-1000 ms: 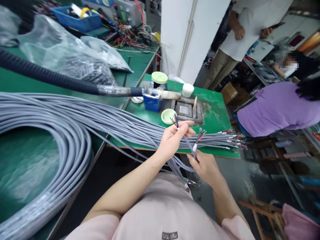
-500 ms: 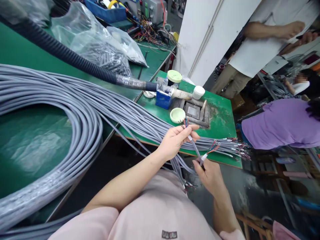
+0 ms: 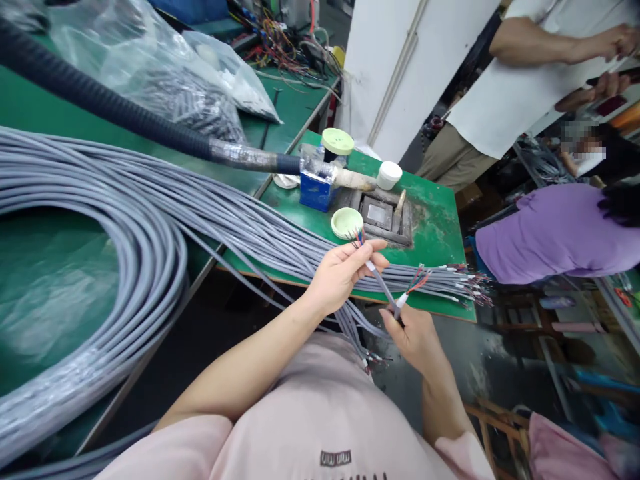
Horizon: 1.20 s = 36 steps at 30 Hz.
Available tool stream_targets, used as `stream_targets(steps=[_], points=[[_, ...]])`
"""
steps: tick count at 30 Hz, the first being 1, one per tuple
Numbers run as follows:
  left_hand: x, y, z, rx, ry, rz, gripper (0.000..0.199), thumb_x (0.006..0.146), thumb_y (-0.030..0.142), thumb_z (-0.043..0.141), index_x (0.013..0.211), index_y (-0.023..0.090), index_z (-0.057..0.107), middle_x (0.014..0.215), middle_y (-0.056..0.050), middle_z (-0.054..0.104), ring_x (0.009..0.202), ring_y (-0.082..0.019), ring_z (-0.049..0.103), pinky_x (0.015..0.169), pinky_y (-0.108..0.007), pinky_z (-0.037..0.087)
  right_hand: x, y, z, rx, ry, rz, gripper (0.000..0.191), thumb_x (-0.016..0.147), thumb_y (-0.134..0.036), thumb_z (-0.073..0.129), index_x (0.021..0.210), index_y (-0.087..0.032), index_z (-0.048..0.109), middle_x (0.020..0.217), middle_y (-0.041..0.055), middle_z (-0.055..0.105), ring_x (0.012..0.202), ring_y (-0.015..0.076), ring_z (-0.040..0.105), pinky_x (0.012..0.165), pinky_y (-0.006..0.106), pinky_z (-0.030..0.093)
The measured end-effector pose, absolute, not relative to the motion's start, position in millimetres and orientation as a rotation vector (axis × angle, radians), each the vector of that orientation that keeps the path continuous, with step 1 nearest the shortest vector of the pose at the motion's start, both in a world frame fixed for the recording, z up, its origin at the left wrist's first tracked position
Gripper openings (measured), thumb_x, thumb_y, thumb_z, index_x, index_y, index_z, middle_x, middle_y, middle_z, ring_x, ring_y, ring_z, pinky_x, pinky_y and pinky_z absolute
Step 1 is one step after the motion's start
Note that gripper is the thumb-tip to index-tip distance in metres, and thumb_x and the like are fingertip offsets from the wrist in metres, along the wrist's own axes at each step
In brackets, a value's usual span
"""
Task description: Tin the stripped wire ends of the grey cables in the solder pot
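Observation:
Between my hands runs a grey cable point(image 3: 384, 285) with stripped ends. My left hand point(image 3: 345, 272) pinches one end, where thin coloured wires point(image 3: 359, 237) fan out above the fingertips. My right hand point(image 3: 413, 337) is wrapped around grey cable lower down; a white-sleeved end with red, green and dark wires point(image 3: 417, 281) sticks out above its thumb. Behind the hands, a bundle of grey cables point(image 3: 280, 233) stretches across the bench to several stripped ends point(image 3: 470, 283) at the right. A few more cable ends point(image 3: 373, 360) hang in front of my body.
A big cable coil point(image 3: 160, 260) lies at left. On the green bench point(image 3: 435, 220) stand a solder pot point(image 3: 377, 215), a pale green dish point(image 3: 347, 223), a white jar point(image 3: 389, 175) and a blue box point(image 3: 316, 191) holding a black hose point(image 3: 150, 123). People work at the right.
The view has shifted slightly, so the bench items appear a little further left and up. Both hands keep their grip on the cable.

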State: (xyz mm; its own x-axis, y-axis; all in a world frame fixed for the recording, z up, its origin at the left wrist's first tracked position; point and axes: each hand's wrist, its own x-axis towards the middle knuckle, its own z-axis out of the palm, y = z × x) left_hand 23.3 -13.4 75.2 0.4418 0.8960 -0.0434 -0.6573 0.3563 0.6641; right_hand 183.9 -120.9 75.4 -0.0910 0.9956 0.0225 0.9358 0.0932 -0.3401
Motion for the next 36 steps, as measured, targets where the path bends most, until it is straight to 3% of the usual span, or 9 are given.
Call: stream_targets(steps=[13, 36], points=[[26, -11, 73, 0.631, 0.492, 1.071, 0.03, 0.078, 0.036, 0.073, 0.095, 0.012, 0.074, 0.074, -0.005, 0.072, 0.066, -0.01, 0.063, 0.064, -0.02, 0.051, 183, -115, 84, -2.022, -2.071, 0.501, 0.029, 0.097, -0.037, 0.041, 0.083, -0.019, 0.059, 0.07, 0.0028, 0.068, 0.063, 0.0156, 0.061, 0.059, 0.025, 0.031], [23, -1, 63, 0.568, 0.586, 1.087, 0.033, 0.076, 0.037, 0.074, 0.095, 0.011, 0.072, 0.069, -0.002, 0.067, 0.061, -0.008, 0.058, 0.059, -0.018, 0.047, 175, -98, 89, -2.118, -2.118, 0.471, 0.029, 0.096, -0.035, 0.041, 0.082, -0.021, 0.062, 0.067, 0.0031, 0.069, 0.059, 0.0159, 0.06, 0.055, 0.027, 0.023]])
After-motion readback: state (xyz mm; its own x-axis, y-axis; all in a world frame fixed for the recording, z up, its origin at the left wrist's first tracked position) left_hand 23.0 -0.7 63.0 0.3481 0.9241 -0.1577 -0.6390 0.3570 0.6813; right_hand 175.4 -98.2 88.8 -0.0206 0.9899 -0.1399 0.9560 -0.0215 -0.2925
